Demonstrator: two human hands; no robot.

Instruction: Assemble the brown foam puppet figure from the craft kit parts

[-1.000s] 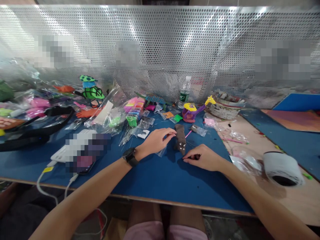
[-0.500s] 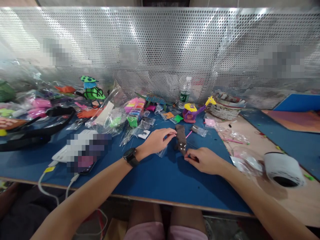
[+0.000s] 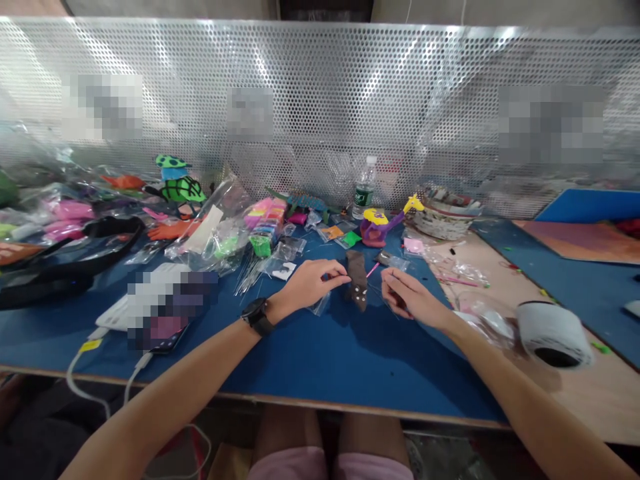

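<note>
A dark grey-brown clay animal figure (image 3: 357,277) lies on the blue tabletop, with small pale dots at its near end. My left hand (image 3: 316,281), with a black watch on the wrist, has thumb and fingers pinched together at the figure's left edge. To the right of the figure, and apart from it, is my right hand (image 3: 411,297). Its fingers are curled in; whatever they hold, if anything, is hidden. Between the figure and my right hand, a thin pink stick (image 3: 373,269) rests near a small clear packet (image 3: 393,260) with something dark in it.
Behind stand a purple and yellow clay giraffe (image 3: 383,227), a water bottle (image 3: 365,190) and a paper-wrapped bowl (image 3: 445,217). Colourful clay packs (image 3: 267,220) and thin wires (image 3: 249,272) lie left, with a phone (image 3: 170,337) and cables. A white roll (image 3: 553,333) sits right.
My right hand has left the figure's near end and moved up and to the right. My left hand stays at the figure's left edge, a little lower along it. The view has shifted slightly.
</note>
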